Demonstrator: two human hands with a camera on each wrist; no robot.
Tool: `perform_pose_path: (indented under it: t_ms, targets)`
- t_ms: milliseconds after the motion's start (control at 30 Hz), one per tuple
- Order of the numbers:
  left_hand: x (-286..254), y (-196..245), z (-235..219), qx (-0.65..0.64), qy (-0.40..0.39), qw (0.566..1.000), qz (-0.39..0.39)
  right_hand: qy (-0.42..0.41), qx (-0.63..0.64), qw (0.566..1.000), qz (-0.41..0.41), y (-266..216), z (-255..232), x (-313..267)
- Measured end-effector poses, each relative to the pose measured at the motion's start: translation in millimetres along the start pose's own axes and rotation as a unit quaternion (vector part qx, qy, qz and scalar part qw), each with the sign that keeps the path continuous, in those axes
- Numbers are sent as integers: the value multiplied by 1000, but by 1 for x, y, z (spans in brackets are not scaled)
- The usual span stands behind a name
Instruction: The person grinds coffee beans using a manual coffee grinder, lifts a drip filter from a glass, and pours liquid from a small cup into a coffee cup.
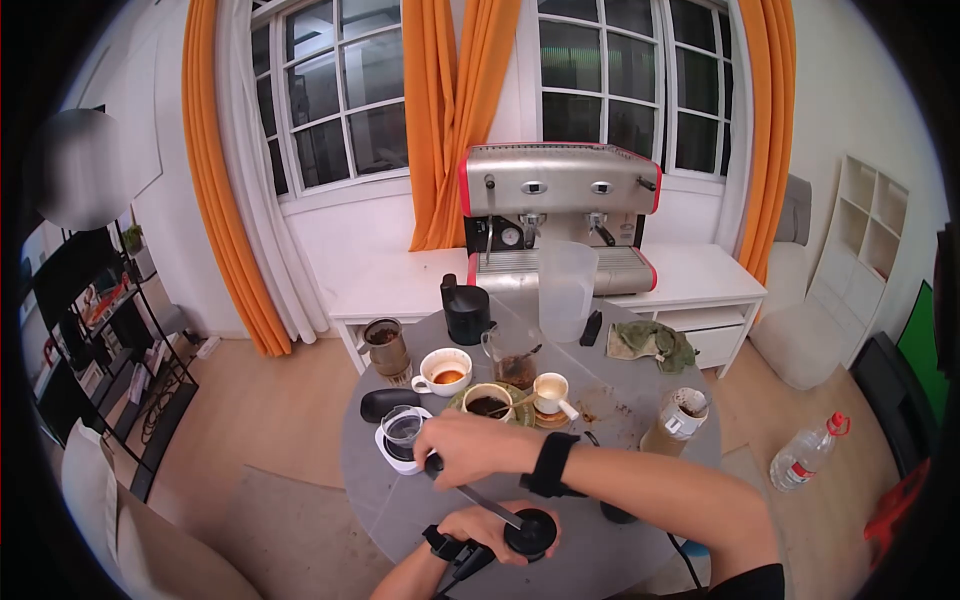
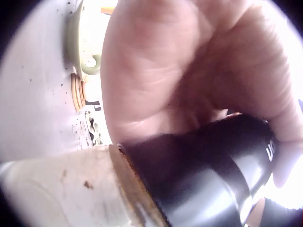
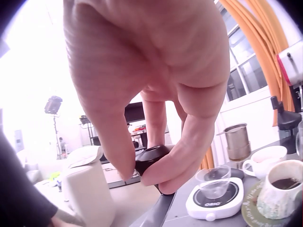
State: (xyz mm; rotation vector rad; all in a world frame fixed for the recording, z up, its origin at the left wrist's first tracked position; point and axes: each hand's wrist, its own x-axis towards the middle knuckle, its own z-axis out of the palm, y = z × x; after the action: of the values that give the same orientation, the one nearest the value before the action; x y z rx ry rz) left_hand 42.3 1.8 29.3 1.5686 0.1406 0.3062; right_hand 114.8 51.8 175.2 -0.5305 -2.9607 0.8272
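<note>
A black hand grinder (image 1: pixel 529 535) stands at the near edge of the round grey table (image 1: pixel 620 545), at about 6 o'clock on the tabletop, with its crank arm (image 1: pixel 480 500) reaching up and left toward 10 o'clock. The left hand (image 1: pixel 490 530) curls its fingers round the grinder body, holding it firmly; the left wrist view shows the dark cylinder pressed into the palm. The right hand (image 1: pixel 470 445) pinches the black knob (image 3: pixel 150 158) at the end of the crank between thumb and fingers (image 3: pixel 182 156), narrow and closed on it. Just beyond the right hand, toward 11 o'clock, a small white scale (image 1: pixel 398 450) carries a clear glass cup (image 1: pixel 402 428), and a black oblong case (image 1: pixel 385 403) lies beside it. At 12 o'clock from the hands sit a mug of dark coffee on a green saucer (image 1: pixel 488 403), a white cup with brownish liquid (image 1: pixel 443 372), a small cream pitcher (image 1: pixel 550 392) and a glass jug (image 1: pixel 513 358). Farther back stand a metal tumbler (image 1: pixel 385 347), a black kettle (image 1: pixel 465 308) and a tall clear pitcher (image 1: pixel 566 288). At 2 o'clock a jar (image 1: pixel 678 420) stands and a green cloth (image 1: pixel 652 343) lies crumpled. Behind the table a steel and red espresso machine (image 1: pixel 560 215) rests on a white bench below orange curtains (image 1: pixel 455 110). A plastic bottle (image 1: pixel 808 453) lies on the wooden floor at 3 o'clock.
</note>
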Motion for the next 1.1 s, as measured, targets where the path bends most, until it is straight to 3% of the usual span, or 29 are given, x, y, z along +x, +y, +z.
perform_pose_path:
  t_ms: [67, 100, 133, 200, 267, 300, 400, 433, 467, 500, 533, 600, 767, 900, 933, 1000, 1100]
  targets:
    - [-1, 2, 2, -2, 1, 1000, -9, 1, 0, 1000, -22, -13, 17, 6]
    - [-1, 3, 3, 0, 2, 1000, -13, 105, 22, 989, -100, -13, 36, 7]
    - [-2, 5, 4, 1, 4, 1000, -16, 102, 26, 990, -98, -16, 51, 5]
    - [-4, 8, 7, 3, 16, 1000, -15, 211, 60, 962, -160, -33, 74, -2]
    - [-5, 13, 11, 4, 39, 999, -14, 163, 68, 973, -151, -55, 80, -21]
    - [-6, 16, 13, 4, 50, 999, -15, 83, 43, 988, -120, -65, 77, -31]
    - [-6, 24, 15, 3, 74, 997, -17, 67, 95, 979, -165, -84, 80, -71]
    - [-1, 28, 6, -49, 3, 997, -64, 45, 83, 985, -147, -91, 77, -86]
    - [-2, 19, 3, -53, 4, 997, -61, 25, 69, 989, -128, -94, 76, -100]
    - [-1, 7, 0, -44, 3, 999, -32, 69, 45, 985, -148, -91, 83, -117]
    - [0, 0, -2, -36, 1, 999, -2, 25, 73, 991, -113, -95, 75, -130]
    - [1, -3, 0, -24, 9, 1000, 11, 13, 69, 994, -90, -96, 68, -155]
    - [-1, -1, -1, 1, 0, 1000, 8, -68, 99, 993, 20, -85, 35, -200]
    - [1, -3, -2, 23, 7, 999, 38, -34, 124, 977, 172, -57, 15, -220]
    - [-1, -4, -2, 24, 6, 999, 33, -38, 121, 977, 173, -47, 11, -221]
    - [-1, 0, -1, 4, 6, 1000, 21, 42, 78, 967, 240, -23, 0, -221]
    - [-2, -1, -1, -17, 10, 1000, 3, 62, 35, 958, 278, 8, -11, -207]
